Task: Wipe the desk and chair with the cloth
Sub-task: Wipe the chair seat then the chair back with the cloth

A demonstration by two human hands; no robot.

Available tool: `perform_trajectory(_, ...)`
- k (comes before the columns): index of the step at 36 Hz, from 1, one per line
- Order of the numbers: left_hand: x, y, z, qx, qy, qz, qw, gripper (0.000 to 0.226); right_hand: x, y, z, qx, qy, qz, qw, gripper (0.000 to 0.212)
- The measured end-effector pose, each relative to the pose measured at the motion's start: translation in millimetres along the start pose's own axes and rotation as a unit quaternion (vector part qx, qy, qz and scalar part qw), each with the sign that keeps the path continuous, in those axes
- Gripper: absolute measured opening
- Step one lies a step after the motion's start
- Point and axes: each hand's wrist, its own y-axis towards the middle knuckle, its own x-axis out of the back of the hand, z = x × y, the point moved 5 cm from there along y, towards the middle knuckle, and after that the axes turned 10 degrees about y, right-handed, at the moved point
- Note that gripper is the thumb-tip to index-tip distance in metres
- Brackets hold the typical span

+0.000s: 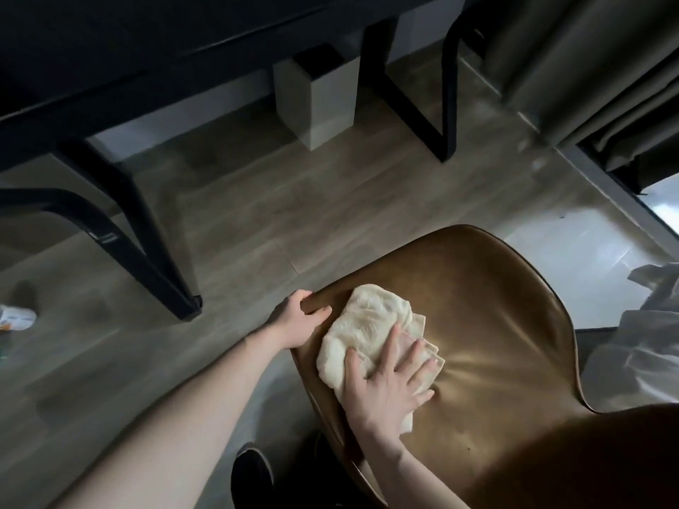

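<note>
A brown leather chair seat (488, 325) fills the lower right of the head view. A crumpled cream cloth (371, 325) lies on the seat's left part. My right hand (389, 391) presses flat on the cloth, fingers spread. My left hand (297, 321) grips the seat's left edge, thumb on top and fingers curled under the rim. The dark desk (110, 49) stands at the top left, its black legs (147, 244) reaching down to the wooden floor.
A grey box-shaped bin (319, 101) stands under the desk. Olive curtains (588, 67) hang at the top right. Pale plastic wrapping (646, 325) lies right of the chair. A small packet (16, 317) lies on the floor at the far left. A dark shoe (253, 472) shows below.
</note>
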Motion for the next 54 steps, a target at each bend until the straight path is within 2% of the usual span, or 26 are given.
perform_trajectory(5, 2, -4, 5, 0.012, -0.018, -0.023, 0.999, 0.059, 1, 5, 7, 0.052, 0.009, 0.027, 0.998, 0.085)
perform_trajectory(10, 17, -22, 30, 0.047, -0.043, -0.058, 0.996, 0.051, -5, 8, 24, 0.14, -0.024, 0.074, 0.987, 0.084)
perform_trajectory(15, 20, -46, 63, 0.091, -0.094, -0.112, 0.985, 0.051, -18, 11, 41, 0.244, -0.067, 0.103, 0.962, 0.087)
perform_trajectory(18, 16, -55, 76, 0.109, -0.123, -0.127, 0.978, 0.056, -27, 15, 45, 0.278, -0.083, 0.148, 0.946, 0.087)
perform_trajectory(27, -19, -76, 85, 0.121, -0.196, -0.174, 0.957, 0.051, -13, 29, 33, 0.372, -0.109, 0.2, 0.9, 0.078)
perform_trajectory(31, -33, -102, 78, 0.103, -0.153, -0.194, 0.963, 0.049, 2, 21, 17, 0.383, -0.138, 0.216, 0.888, 0.071)
perform_trajectory(33, -37, -116, 72, 0.062, -0.109, -0.201, 0.972, 0.059, 10, 16, 8, 0.38, -0.165, 0.215, 0.884, 0.068)
perform_trajectory(38, -53, -138, 61, -0.024, 0.019, -0.139, 0.99, 0.067, 31, 3, -16, 0.341, -0.225, 0.22, 0.886, 0.065)
perform_trajectory(41, -65, -143, 66, -0.039, 0.032, -0.117, 0.992, 0.062, 40, -1, -16, 0.31, -0.237, 0.22, 0.894, 0.069)
perform_trajectory(45, -71, -140, 73, -0.049, 0.007, -0.138, 0.989, 0.058, 23, -17, -3, 0.281, -0.175, 0.224, 0.917, 0.074)
perform_trajectory(50, -70, -126, 80, -0.064, 0.004, -0.134, 0.989, 0.058, 0, -9, 2, 0.276, -0.181, 0.206, 0.921, 0.078)
perform_trajectory(54, -69, -124, 78, -0.061, 0.013, -0.12, 0.991, 0.059, 8, 2, -1, 0.282, -0.199, 0.231, 0.91, 0.078)
